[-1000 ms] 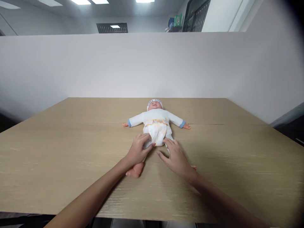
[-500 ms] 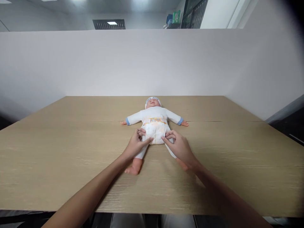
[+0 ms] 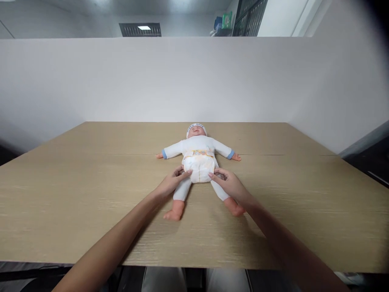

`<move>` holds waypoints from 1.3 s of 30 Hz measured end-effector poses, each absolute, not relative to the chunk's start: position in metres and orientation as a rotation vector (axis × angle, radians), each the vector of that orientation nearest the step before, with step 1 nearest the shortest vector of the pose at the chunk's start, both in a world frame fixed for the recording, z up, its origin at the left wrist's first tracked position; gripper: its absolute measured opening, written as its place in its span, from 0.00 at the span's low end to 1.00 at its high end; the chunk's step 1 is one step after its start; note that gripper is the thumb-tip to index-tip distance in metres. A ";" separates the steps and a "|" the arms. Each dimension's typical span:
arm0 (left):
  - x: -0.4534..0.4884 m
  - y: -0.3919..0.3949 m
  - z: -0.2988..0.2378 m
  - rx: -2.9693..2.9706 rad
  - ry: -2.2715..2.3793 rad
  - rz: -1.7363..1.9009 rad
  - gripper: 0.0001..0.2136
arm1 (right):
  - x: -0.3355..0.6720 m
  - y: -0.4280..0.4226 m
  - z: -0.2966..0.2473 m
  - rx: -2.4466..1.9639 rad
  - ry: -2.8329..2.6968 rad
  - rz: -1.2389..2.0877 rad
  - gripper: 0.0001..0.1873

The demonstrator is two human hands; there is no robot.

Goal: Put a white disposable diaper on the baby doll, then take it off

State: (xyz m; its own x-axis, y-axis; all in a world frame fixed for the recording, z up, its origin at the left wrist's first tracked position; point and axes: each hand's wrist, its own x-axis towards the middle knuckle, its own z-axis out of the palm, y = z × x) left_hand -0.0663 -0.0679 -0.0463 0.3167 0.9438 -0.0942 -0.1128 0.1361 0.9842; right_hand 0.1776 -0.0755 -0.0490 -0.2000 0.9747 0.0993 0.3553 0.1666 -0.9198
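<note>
A baby doll (image 3: 199, 142) lies on its back on the wooden table, head away from me, arms and legs spread. It wears a white outfit with blue cuffs and a white headband with dark lettering. Around its hips sits a white diaper (image 3: 199, 167) with a coloured printed waistband and a yellow centre line. My left hand (image 3: 173, 181) pinches the diaper's edge at the left leg opening, thumb on top. At the right leg opening my right hand (image 3: 229, 182) grips the other edge between thumb and fingers. Some fingertips are hidden behind the diaper and the doll's legs.
The wooden table (image 3: 91, 182) spreads wide on both sides of the doll. A pale partition wall (image 3: 182, 81) rises at its far edge and along the right. A dark object (image 3: 373, 154) stands beyond the right edge. My legs (image 3: 164, 280) are under the near edge.
My left hand has shifted slightly left, its thumb moving outward from the diaper's middle toward the leg edge. My right hand stays at its edge with little movement. The view has tilted slightly.
</note>
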 end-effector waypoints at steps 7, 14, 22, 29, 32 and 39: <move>-0.065 -0.067 -0.053 1.148 0.981 1.033 0.24 | 0.181 -0.080 -0.058 -1.354 -1.790 0.442 0.14; -0.074 -0.069 -0.056 1.277 1.078 1.125 0.23 | 0.186 -0.082 -0.050 -1.288 -1.781 0.160 0.11; -0.104 -0.017 -0.055 2.233 1.736 1.222 0.19 | 0.222 -0.016 -0.072 -1.505 -1.811 -0.251 0.25; -0.099 0.055 -0.033 2.318 1.958 0.575 0.20 | 0.209 0.053 -0.053 -1.742 -2.001 -0.005 0.20; -0.093 0.038 -0.018 2.236 1.989 0.596 0.19 | 0.200 0.046 -0.038 -1.753 -1.967 0.054 0.16; -0.081 -0.156 0.013 2.009 1.897 0.767 0.19 | 0.227 -0.073 0.012 -1.451 -2.078 0.371 0.19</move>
State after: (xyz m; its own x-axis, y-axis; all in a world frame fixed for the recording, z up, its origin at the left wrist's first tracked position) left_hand -0.0809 -0.1565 0.0127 0.0010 0.9820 0.1888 0.8373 -0.1040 0.5368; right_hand 0.2273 -0.0726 0.0118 -0.2471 0.9233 0.2940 0.7644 0.3722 -0.5264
